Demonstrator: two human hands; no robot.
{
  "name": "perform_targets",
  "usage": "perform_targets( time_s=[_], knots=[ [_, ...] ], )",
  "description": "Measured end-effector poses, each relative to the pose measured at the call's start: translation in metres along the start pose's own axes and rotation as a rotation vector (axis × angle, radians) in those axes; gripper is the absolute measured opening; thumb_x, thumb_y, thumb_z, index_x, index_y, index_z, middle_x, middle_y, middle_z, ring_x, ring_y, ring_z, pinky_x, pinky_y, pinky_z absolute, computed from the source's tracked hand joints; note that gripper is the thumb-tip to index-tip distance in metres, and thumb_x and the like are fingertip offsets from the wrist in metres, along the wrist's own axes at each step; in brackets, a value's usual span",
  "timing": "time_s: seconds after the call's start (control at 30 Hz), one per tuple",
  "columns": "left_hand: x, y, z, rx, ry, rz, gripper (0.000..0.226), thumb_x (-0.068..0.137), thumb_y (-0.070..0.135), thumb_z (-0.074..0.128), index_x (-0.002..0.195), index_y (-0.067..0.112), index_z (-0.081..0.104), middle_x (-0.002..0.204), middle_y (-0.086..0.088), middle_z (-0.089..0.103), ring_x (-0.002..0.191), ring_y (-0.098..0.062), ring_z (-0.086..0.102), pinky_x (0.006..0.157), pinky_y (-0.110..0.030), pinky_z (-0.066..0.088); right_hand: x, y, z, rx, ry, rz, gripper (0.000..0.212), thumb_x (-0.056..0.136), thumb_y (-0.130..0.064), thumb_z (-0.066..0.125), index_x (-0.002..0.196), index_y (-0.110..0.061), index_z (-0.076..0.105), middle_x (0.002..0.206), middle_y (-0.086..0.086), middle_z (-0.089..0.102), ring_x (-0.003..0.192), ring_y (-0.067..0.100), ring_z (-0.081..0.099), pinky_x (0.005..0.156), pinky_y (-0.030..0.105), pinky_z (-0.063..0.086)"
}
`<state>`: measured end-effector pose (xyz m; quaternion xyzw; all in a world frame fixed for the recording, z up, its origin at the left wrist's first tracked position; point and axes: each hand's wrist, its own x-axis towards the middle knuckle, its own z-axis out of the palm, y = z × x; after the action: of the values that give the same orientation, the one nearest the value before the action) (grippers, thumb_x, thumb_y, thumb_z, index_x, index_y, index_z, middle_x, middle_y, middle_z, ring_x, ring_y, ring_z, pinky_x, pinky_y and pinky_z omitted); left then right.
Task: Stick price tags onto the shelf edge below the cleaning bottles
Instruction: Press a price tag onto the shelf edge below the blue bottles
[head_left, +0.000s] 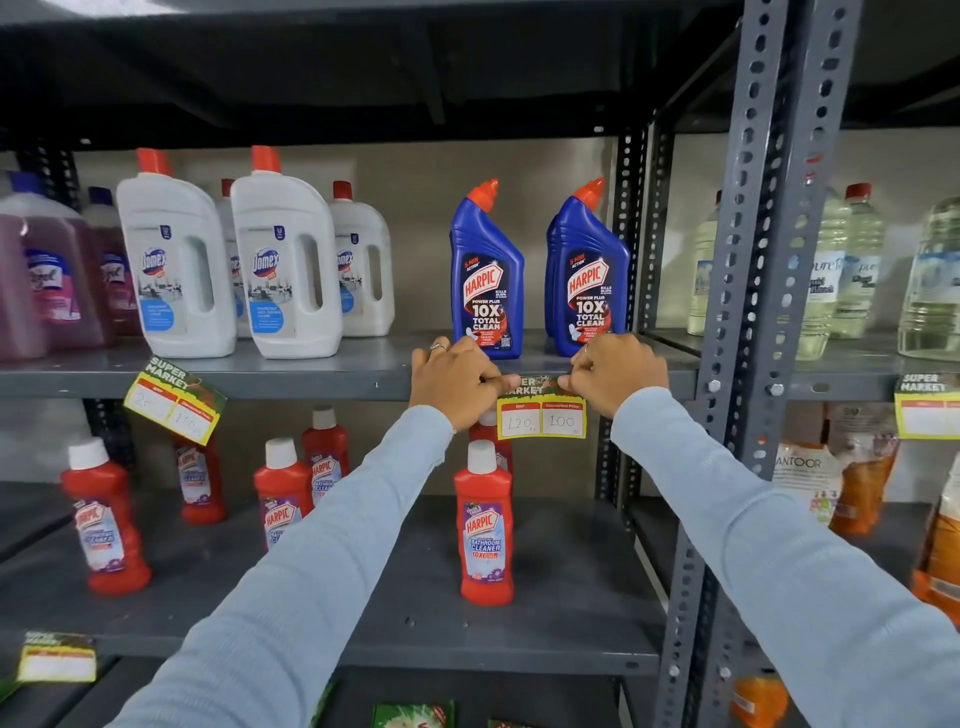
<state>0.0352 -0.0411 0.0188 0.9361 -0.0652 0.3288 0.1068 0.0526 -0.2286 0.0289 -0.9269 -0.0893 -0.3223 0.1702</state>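
Observation:
A yellow and green price tag (541, 415) reading 120 and 100 hangs against the grey shelf edge (311, 385), below two blue Harpic bottles (485, 280). My left hand (454, 379) presses the tag's top left corner against the edge. Its top right corner is pinched under the fingers of my right hand (615, 371). Further left, a second price tag (174, 399) sits tilted on the same edge under the white Domex bottles (283, 260).
Red Harpic bathroom cleaner bottles (484, 525) stand on the shelf below. A perforated steel upright (753, 312) rises just right of my right hand. Clear bottles (841, 260) and another tag (927, 408) fill the neighbouring bay. Pink bottles (47, 280) stand at far left.

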Motion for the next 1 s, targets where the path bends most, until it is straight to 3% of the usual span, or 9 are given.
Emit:
perform_targets(
  time_s=[0.17,0.27,0.43,0.57,0.63,0.73,0.8,0.87,1.0],
  knots=[
    [-0.003,0.001,0.000,-0.028,0.035,-0.022,0.041,0.083,0.056,0.055,0.086,0.018,0.070,0.116,0.000,0.063,0.118,-0.023,0.049,0.099,-0.043,0.038,-0.002,-0.006,-0.006,-0.078,0.042,0.005,0.046,0.077,-0.046,0.064,0.103,-0.008,0.060,0.094,0.005,0.066,0.090,0.026,0.063,0.072,0.033,0.050],
    [-0.004,-0.002,-0.004,-0.133,0.065,-0.052,0.043,0.079,0.056,0.061,0.059,0.019,0.055,0.106,0.001,0.069,0.112,-0.020,0.054,0.099,-0.045,0.040,0.000,0.002,-0.009,-0.110,0.036,0.032,0.057,0.072,-0.056,0.066,0.098,-0.006,0.059,0.083,0.004,0.059,0.086,0.025,0.062,0.069,0.032,0.048],
    [-0.004,-0.011,-0.014,-0.241,-0.007,-0.046,0.049,0.077,0.045,0.069,0.046,0.022,0.040,0.110,0.001,0.073,0.110,-0.019,0.059,0.097,-0.043,0.041,0.016,0.011,-0.018,-0.080,-0.098,0.089,0.077,0.057,-0.067,0.070,0.105,-0.007,0.060,0.090,0.004,0.068,0.089,0.024,0.067,0.067,0.029,0.052],
    [-0.009,-0.032,-0.029,-0.411,-0.027,-0.091,0.045,0.079,0.016,0.072,0.045,0.007,0.045,0.109,-0.006,0.074,0.102,-0.018,0.068,0.089,-0.042,0.054,0.004,0.020,-0.029,0.370,-0.067,0.171,0.028,0.066,-0.022,0.082,0.063,-0.010,0.057,0.079,0.009,0.073,0.085,0.022,0.070,0.082,0.042,0.057],
    [-0.019,-0.052,-0.043,-0.392,0.005,-0.075,0.050,0.081,0.010,0.068,0.042,0.011,0.037,0.109,-0.006,0.074,0.099,-0.017,0.069,0.089,-0.036,0.053,-0.013,0.016,-0.028,0.472,0.075,0.149,0.028,0.076,-0.001,0.070,0.061,-0.016,0.052,0.083,0.007,0.070,0.093,0.023,0.067,0.083,0.036,0.054],
    [-0.040,-0.098,-0.066,-0.341,0.114,-0.019,0.031,0.082,0.024,0.068,0.060,0.012,0.049,0.106,0.001,0.072,0.098,-0.015,0.066,0.092,-0.034,0.049,-0.039,-0.014,-0.016,0.469,0.229,0.073,0.019,0.082,0.003,0.058,0.080,-0.015,0.056,0.104,0.006,0.063,0.115,0.025,0.055,0.082,0.026,0.046],
    [-0.051,-0.135,-0.086,-0.196,0.191,0.054,0.016,0.084,0.032,0.065,0.084,0.018,0.056,0.105,0.000,0.070,0.097,-0.020,0.064,0.087,-0.037,0.049,-0.051,-0.057,-0.001,0.496,0.220,-0.016,0.020,0.080,-0.001,0.062,0.090,-0.016,0.058,0.112,0.006,0.060,0.117,0.024,0.052,0.087,0.024,0.041],
    [-0.057,-0.170,-0.107,0.001,0.207,0.119,0.019,0.087,0.030,0.059,0.103,0.019,0.055,0.109,-0.008,0.068,0.102,-0.030,0.061,0.088,-0.041,0.047,-0.060,-0.107,0.019,0.462,0.144,-0.153,0.018,0.080,-0.013,0.067,0.096,-0.015,0.061,0.117,0.005,0.056,0.121,0.022,0.048,0.093,0.022,0.036],
    [-0.061,-0.239,-0.154,0.212,0.038,0.034,0.030,0.093,0.032,0.047,0.117,0.015,0.052,0.122,-0.013,0.062,0.110,-0.036,0.057,0.088,-0.043,0.044,-0.065,-0.211,0.063,0.213,0.020,-0.319,0.035,0.083,-0.046,0.060,0.097,-0.016,0.068,0.142,0.007,0.044,0.145,0.029,0.013,0.119,0.042,0.009]
  ],
)
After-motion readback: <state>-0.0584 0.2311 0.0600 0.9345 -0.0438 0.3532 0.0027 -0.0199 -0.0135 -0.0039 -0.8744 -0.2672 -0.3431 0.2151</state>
